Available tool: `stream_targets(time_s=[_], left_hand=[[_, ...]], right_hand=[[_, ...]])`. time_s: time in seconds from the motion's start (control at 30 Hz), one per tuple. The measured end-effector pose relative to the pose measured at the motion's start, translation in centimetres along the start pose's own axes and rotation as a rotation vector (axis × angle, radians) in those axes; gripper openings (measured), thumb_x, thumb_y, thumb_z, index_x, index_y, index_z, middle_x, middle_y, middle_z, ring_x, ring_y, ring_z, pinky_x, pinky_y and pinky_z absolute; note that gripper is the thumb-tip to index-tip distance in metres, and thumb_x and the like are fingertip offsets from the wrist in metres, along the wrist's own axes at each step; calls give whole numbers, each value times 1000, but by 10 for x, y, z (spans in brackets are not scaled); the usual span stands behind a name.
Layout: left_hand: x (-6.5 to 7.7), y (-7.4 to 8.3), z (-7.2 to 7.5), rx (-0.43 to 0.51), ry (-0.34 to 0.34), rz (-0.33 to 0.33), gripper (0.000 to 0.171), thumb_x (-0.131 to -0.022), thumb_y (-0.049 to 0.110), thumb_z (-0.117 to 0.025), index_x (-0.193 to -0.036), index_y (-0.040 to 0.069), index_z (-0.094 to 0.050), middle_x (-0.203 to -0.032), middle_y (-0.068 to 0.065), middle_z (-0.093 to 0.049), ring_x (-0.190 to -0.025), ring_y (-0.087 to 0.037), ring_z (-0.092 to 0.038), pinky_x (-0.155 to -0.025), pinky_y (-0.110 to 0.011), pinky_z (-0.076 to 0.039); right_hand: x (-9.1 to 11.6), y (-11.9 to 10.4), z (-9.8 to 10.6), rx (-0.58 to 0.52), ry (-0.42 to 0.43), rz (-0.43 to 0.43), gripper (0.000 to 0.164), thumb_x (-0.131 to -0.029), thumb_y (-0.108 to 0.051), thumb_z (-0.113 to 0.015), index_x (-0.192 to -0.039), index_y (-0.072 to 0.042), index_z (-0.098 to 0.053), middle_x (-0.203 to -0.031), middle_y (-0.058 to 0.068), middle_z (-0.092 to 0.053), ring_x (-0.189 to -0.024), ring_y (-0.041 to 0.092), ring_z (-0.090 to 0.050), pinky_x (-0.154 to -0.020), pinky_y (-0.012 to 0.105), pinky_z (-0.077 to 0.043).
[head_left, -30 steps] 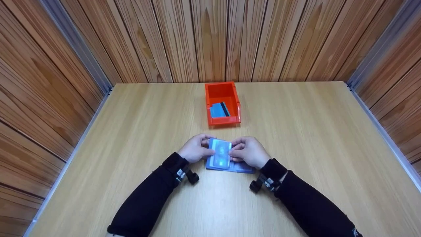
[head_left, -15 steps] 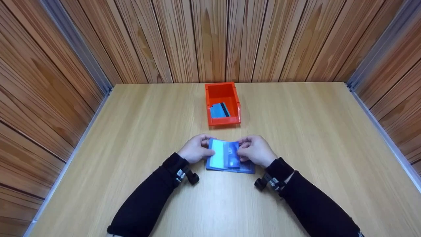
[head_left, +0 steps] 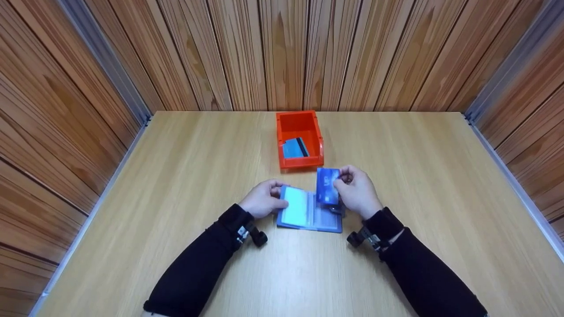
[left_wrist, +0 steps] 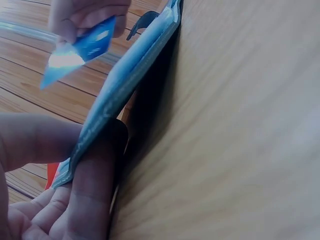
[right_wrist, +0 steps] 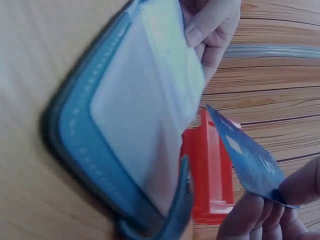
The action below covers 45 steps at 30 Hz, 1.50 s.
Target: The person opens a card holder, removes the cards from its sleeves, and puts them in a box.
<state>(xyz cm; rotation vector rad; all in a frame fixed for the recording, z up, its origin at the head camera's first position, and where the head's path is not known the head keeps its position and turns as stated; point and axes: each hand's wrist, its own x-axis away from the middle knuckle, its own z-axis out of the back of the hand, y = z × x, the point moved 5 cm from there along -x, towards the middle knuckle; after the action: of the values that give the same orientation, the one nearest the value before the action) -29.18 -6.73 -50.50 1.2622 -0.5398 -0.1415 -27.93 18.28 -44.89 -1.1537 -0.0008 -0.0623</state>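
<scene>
A blue card holder [head_left: 328,223] lies open like a book on the table, its clear plastic sleeves spread. My left hand [head_left: 261,200] pinches its left cover between thumb and fingers; in the left wrist view that edge is lifted off the wood. Above the right half, my right hand [head_left: 359,193] pinches a blue bank card [head_left: 326,185] by its right edge. The right wrist view shows a gold chip and white lettering on the bank card [right_wrist: 250,162], which is apart from the sleeves. A strap [right_wrist: 177,200] curls up at the holder's edge.
Behind the hands stands a red-orange plastic bin [head_left: 302,163] with light-blue cards [head_left: 294,148] inside, one showing a black stripe. Wood-panelled walls [head_left: 282,53] enclose the table [head_left: 198,154] at the back and sides.
The right hand has drawn the bank card rightward out of the holder's sleeves and raised it up and away toward the bin. The left hand stays on the left cover.
</scene>
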Motion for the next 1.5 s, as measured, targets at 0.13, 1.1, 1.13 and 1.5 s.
stream_targets(time_s=[0.13,1.1,1.13,1.5], left_hand=[[0,1,0,-1,3,0,49,-85,7,-73,-130,17,-56,-108,-4,-69,-92,-19,-65,-75,-31,-56],[-1,0,0,-11,-8,-7,50,-84,12,-74,-130,19,-56,-108,-3,-69,-94,-18,-65,-78,-32,-56],[-2,0,-1,-7,-9,-10,50,-84,11,-74,-131,18,-56,-107,-4,-69,-93,-18,-65,-77,-32,-56],[-2,0,-4,53,-24,-26,53,-83,3,-72,-132,10,-54,-106,-8,-68,-90,-19,-67,-74,-32,-58]], right_hand=[[-2,-21,4,-61,60,83,16,-86,-5,-57,-101,-6,-57,-87,7,-53,-73,20,-50,-58,24,-43],[-107,-73,-74,497,-4,180,28,-97,-11,-55,-124,-5,-56,-115,11,-61,-108,25,-56,-102,40,-46],[-107,-71,-75,504,-6,183,31,-97,-11,-55,-126,-4,-56,-115,12,-61,-109,25,-57,-102,40,-45],[-100,-60,-79,552,-65,148,54,-95,-10,-53,-147,-6,-39,-146,15,-48,-136,28,-44,-116,41,-34]])
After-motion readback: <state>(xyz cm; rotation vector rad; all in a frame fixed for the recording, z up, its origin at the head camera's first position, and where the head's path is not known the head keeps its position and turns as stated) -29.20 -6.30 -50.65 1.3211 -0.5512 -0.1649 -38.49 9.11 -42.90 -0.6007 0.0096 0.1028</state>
